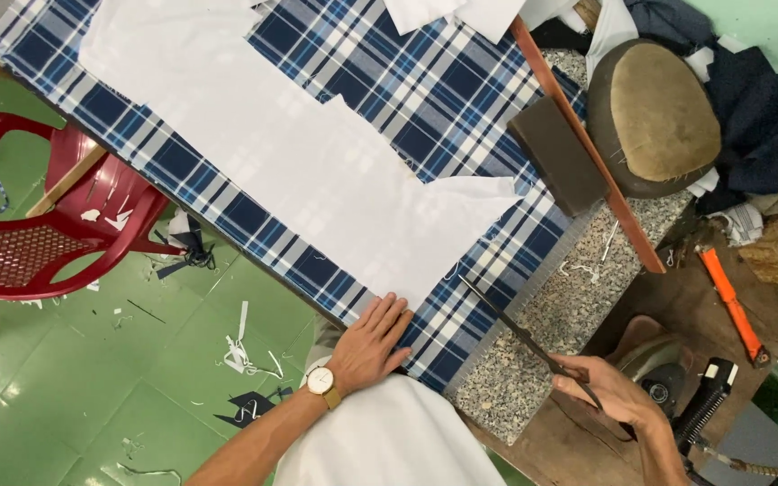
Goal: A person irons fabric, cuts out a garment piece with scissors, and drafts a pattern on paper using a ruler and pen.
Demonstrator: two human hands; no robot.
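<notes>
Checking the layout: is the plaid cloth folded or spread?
Spread: the plaid cloth lies flat along the table, white pattern on top, left hand pressing its edge.

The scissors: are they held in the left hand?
No. The scissors are in the right hand, while the left hand lies flat on the plaid cloth.

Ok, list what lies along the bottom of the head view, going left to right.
Green floor with fabric scraps → left hand flat on the plaid cloth, gold watch on its wrist → scissors → right hand gripping them → black iron.
</notes>
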